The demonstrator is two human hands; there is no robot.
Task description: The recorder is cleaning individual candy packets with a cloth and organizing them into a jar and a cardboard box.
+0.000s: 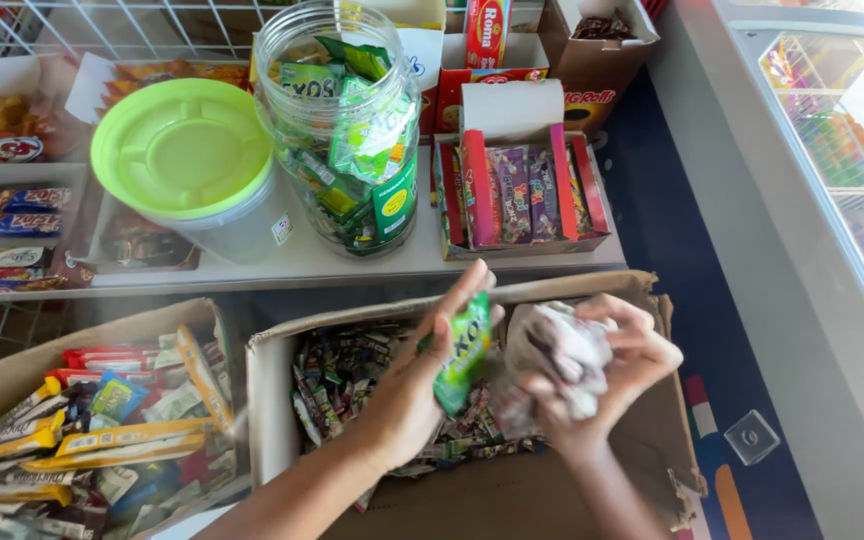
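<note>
2 jars on shelf (352,262): 1 open clear jar (337,130) w/ green packets, 1 lidded jar (192,170) just left of it. 2 cardboard boxes below shelf: sweets box (282,400), snack box (12,370) to its left. 2 hands, 1 green packet (464,352).

Green sweet packet (465,352) upright beside crumpled white bag (560,352).
</note>
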